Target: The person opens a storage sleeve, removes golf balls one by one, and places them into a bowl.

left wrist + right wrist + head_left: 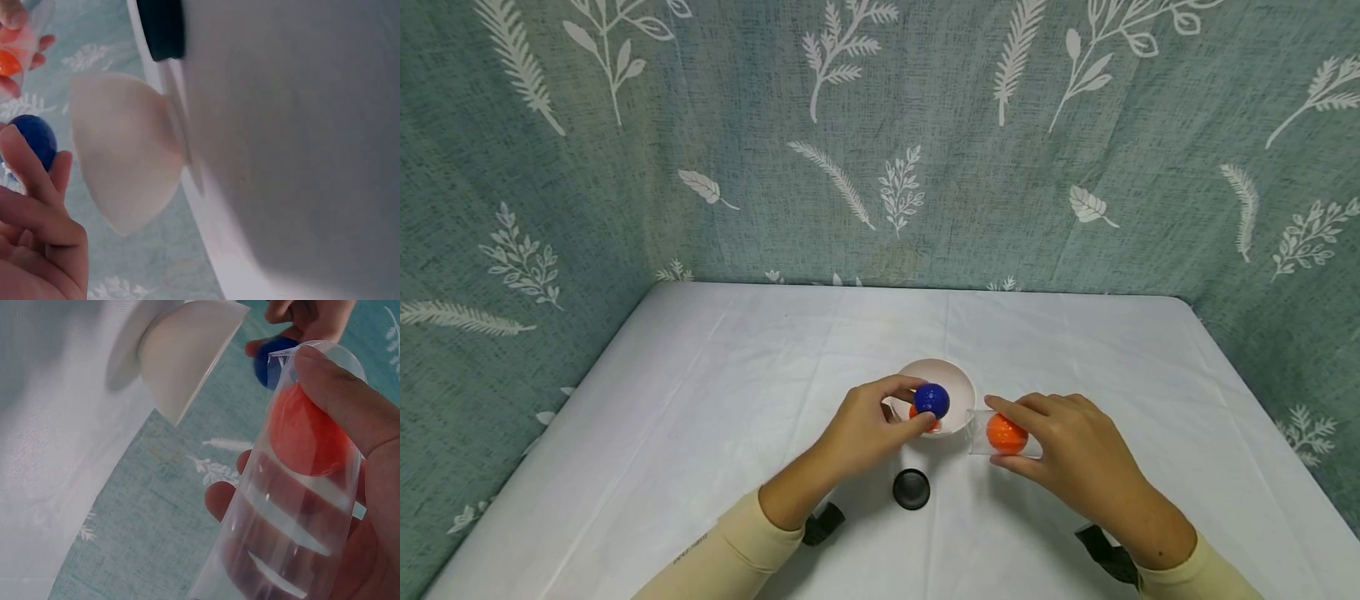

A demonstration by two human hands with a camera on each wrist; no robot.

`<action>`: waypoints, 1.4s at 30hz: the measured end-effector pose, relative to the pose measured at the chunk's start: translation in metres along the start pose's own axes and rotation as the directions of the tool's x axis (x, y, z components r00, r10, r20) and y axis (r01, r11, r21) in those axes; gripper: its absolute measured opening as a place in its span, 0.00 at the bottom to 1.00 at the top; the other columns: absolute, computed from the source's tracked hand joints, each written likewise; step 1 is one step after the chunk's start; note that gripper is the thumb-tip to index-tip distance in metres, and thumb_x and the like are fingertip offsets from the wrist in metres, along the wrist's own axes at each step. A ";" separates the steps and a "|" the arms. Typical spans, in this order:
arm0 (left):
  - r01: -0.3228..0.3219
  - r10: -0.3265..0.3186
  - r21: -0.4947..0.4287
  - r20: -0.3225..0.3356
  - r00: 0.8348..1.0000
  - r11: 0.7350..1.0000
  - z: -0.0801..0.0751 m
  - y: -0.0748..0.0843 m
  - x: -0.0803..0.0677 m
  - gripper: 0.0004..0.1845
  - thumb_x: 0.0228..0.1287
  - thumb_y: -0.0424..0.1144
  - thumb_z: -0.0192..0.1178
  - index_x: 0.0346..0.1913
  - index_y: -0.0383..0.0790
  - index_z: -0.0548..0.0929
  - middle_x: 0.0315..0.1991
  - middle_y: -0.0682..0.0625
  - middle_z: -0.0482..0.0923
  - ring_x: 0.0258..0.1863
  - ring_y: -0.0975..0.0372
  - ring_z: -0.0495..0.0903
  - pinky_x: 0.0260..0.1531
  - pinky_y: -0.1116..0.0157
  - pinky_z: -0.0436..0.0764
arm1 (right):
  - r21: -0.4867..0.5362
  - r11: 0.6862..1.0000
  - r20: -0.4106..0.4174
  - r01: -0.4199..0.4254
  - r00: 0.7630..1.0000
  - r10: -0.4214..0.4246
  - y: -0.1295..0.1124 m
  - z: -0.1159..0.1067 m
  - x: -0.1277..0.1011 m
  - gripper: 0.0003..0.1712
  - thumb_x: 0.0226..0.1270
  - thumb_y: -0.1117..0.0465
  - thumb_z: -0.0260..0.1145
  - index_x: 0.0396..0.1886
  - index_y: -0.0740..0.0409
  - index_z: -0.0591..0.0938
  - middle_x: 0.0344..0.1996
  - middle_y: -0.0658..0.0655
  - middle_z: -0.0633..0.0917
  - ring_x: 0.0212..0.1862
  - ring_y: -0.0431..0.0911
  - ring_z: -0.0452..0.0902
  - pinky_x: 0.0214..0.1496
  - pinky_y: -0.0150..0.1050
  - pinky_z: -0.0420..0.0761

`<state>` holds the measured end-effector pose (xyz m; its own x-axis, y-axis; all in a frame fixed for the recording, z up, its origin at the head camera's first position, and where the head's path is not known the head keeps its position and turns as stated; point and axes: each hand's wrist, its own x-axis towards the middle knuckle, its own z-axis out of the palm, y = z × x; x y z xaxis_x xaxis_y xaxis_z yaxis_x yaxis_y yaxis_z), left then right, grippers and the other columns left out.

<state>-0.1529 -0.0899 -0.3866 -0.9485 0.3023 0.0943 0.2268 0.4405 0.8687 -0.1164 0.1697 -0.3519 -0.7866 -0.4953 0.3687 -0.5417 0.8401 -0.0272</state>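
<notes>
White table [700, 433]; white bowl [953, 385] on it, an orange ball [916, 413] inside; right hand [1067, 454], fingers curled round a clear tube [981, 433] holding another orange ball [1006, 434]; left hand [868, 429], fingertips pinching a blue ball [932, 400] over the bowl; black cap [912, 488] near the bowl.

Blue dimpled balls: one [932, 400]
Orange balls: two, one inside the clear plastic tube [1006, 433], one in the bowl [916, 412]
White round bowls: one [958, 385]
Clear plastic tubes: one [300, 525]
Black round lids: one [912, 488]
Hands: two [861, 429] [1075, 450]
</notes>
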 end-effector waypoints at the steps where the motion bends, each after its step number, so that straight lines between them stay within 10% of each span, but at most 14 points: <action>1: -0.004 0.004 0.030 -0.003 1.000 1.000 0.000 -0.001 0.001 0.21 0.60 0.45 0.72 0.56 0.47 0.84 0.41 0.55 0.86 0.30 0.64 0.78 0.32 0.70 0.79 | -0.001 1.000 0.001 -0.001 1.000 0.001 0.000 0.000 0.000 0.40 0.42 0.40 0.83 0.59 0.42 0.84 0.40 0.50 0.88 0.39 0.46 0.83 0.47 0.49 0.83; 11: -0.010 0.003 0.205 0.036 0.999 0.979 0.002 -0.008 0.003 0.19 0.59 0.49 0.72 0.52 0.48 0.84 0.36 0.58 0.85 0.17 0.67 0.70 0.19 0.70 0.70 | 0.006 1.000 0.005 -0.004 1.000 0.004 0.000 0.000 0.001 0.41 0.41 0.40 0.83 0.59 0.43 0.84 0.40 0.51 0.88 0.40 0.47 0.84 0.47 0.49 0.83; 42: -0.056 -0.099 0.592 0.227 0.969 0.804 0.003 0.018 0.042 0.22 0.55 0.55 0.74 0.50 0.50 0.86 0.28 0.59 0.80 0.28 0.64 0.76 0.26 0.66 0.75 | 0.041 0.999 0.018 -0.015 1.000 0.015 0.007 -0.001 -0.001 0.39 0.44 0.40 0.82 0.59 0.42 0.84 0.41 0.51 0.88 0.42 0.47 0.84 0.49 0.50 0.83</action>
<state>-0.1878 -0.0673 -0.3688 -0.8915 0.4408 -0.1048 0.3664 0.8374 0.4056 -0.1186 0.1762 -0.3517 -0.7998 -0.4868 0.3513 -0.5411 0.8380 -0.0706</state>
